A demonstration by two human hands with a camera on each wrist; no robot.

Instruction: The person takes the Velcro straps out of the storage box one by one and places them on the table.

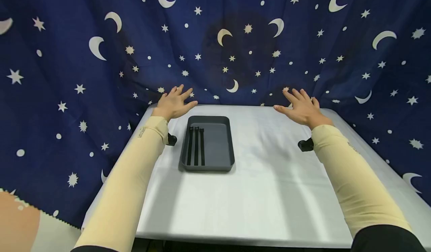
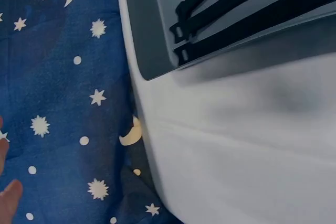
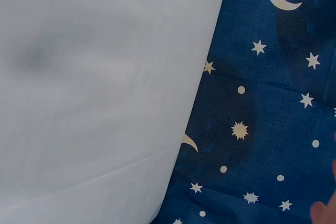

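Observation:
A dark grey tray (image 1: 219,143) lies on the white-covered table, left of its middle. Side by side in the tray's left part are three black straps (image 1: 196,147); in the left wrist view each strap (image 2: 231,32) has a slotted end. My left hand (image 1: 173,104) is held up near the table's far left corner, beyond the tray, fingers spread and holding nothing. Over the far right part of the table, my right hand (image 1: 299,108) is likewise raised with spread fingers and nothing in it. Only fingertips of each hand show in the wrist views.
A white cloth covers the table (image 1: 256,203). Behind it and along both sides hangs a dark blue curtain (image 1: 249,31) with moons and stars. A black wrist device (image 1: 305,145) sits under the right sleeve, another (image 1: 172,139) under the left.

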